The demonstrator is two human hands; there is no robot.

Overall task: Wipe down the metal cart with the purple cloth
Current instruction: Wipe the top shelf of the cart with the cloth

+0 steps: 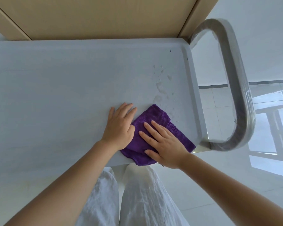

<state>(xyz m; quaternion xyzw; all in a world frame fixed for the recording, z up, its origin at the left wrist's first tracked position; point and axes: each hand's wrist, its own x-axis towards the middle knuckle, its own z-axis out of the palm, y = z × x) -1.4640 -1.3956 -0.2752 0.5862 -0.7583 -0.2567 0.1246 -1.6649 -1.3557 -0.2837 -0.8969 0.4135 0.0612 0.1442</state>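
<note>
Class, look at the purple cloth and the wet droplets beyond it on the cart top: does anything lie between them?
Nothing visible does. The folded purple cloth, pressed flat by the right hand, almost meets the water droplets on the grey metal cart top.

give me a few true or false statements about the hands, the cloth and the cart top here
1. The right hand lies flat on the purple cloth. True.
2. The left hand grips the cart handle. False: it rests on the cart top, at the cloth's left edge.
3. Water droplets sit on the cart top beyond the cloth. True.
4. The cloth lies at the far edge, by the cardboard. False: it lies at the near edge, overhanging slightly.
5. The cloth covers the droplets. False: most remain uncovered.
</note>
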